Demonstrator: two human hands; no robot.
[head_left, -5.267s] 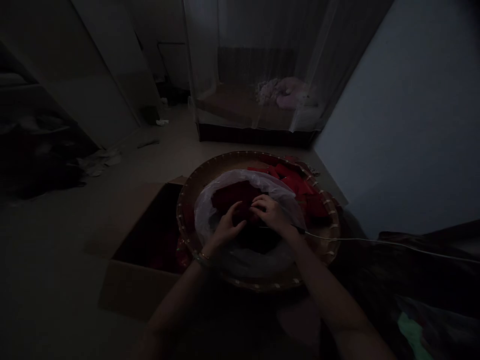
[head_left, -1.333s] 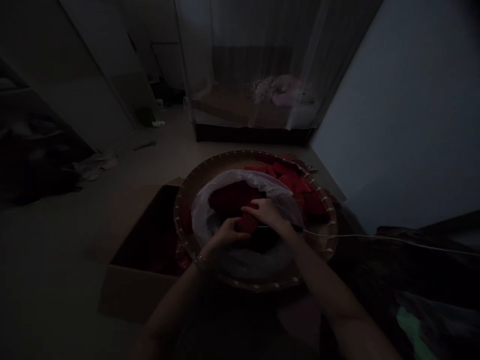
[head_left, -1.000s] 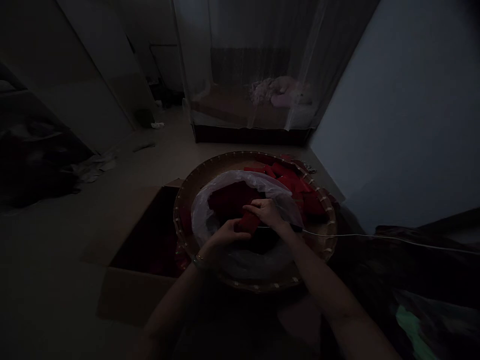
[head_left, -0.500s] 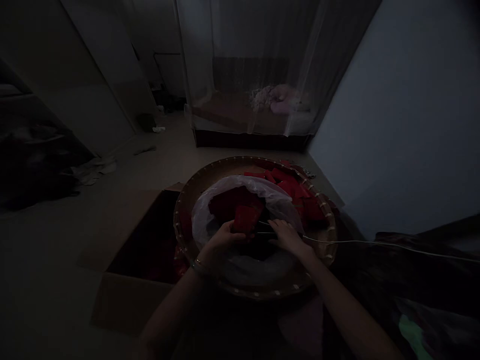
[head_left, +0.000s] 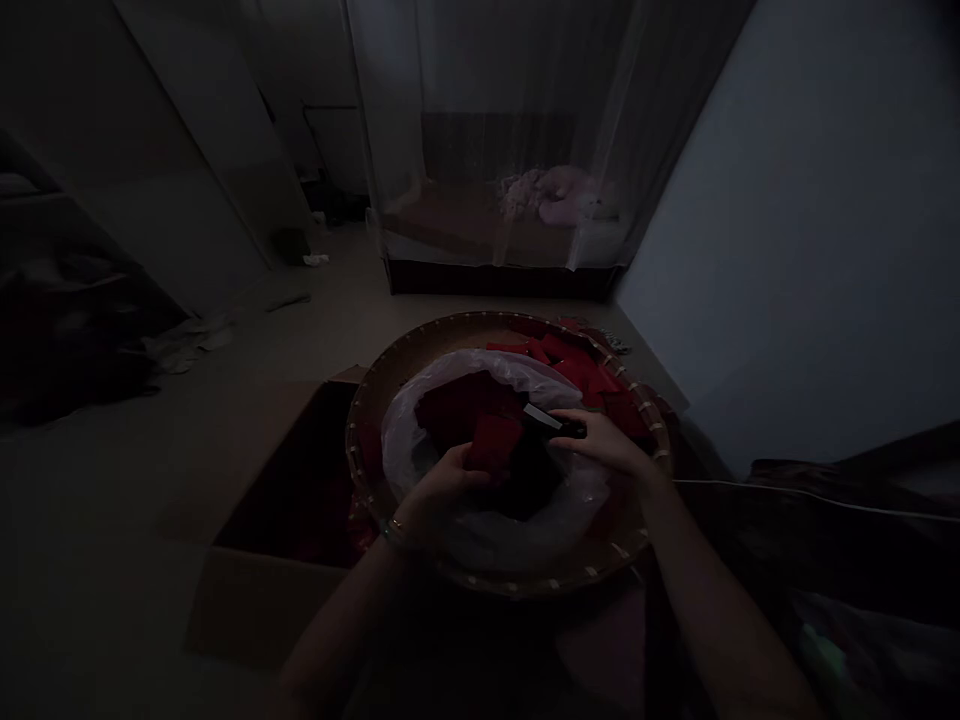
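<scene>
In the dim light my left hand (head_left: pixel 445 487) pinches a small red packet (head_left: pixel 495 447) over the open mouth of a whitish plastic bag (head_left: pixel 409 425). More dark red pieces (head_left: pixel 461 400) show inside the bag, and the rest of its contents is too dark to make out. My right hand (head_left: pixel 600 437) is closed round what looks like scissors (head_left: pixel 546 418), with black handles and a pale blade pointing left above the bag. The blade is apart from the packet. Bag and hands are within a round woven bamboo tray (head_left: pixel 390 350).
Several red packets (head_left: pixel 562 352) lie at the tray's far right. A cardboard box (head_left: pixel 262 590) stands open at the left, with reddish things inside. From the right a white cord (head_left: pixel 787 492) runs to the tray. Behind are a curtained bed (head_left: pixel 480 235) and a pale wall (head_left: pixel 795 250).
My right hand has moved up and to the right with the scissors, drawing back from the red packet. The blades looked parted before and now show as one pale shape. My left hand has hardly moved.
</scene>
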